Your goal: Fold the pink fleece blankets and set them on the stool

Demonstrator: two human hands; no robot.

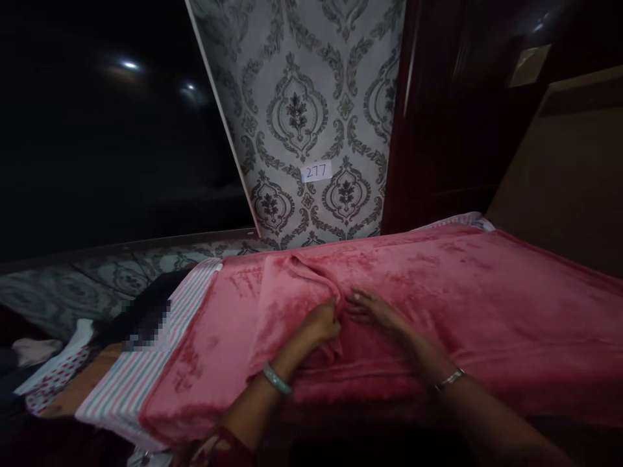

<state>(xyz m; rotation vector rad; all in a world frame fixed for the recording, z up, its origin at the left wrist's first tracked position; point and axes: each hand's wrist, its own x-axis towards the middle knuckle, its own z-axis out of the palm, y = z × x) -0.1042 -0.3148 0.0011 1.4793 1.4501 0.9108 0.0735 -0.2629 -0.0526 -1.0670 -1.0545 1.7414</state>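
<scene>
Pink plush spread bears a folded layer

The spread's left edge overlies striped cloth; the folded layer lies left of centre, reaching toward the front edge. It looks soft, limp and fairly light, likely best held by its doubled right rim. There the left hand curls, apparently pinching plush; the right hand, fingers parted, lies just beside, contact uncertain.

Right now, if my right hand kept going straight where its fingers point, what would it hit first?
Most likely the near edge of the pink blanket's folded flap, just past your right hand's fingertips; depth is unclear, so they may already touch it.
</scene>
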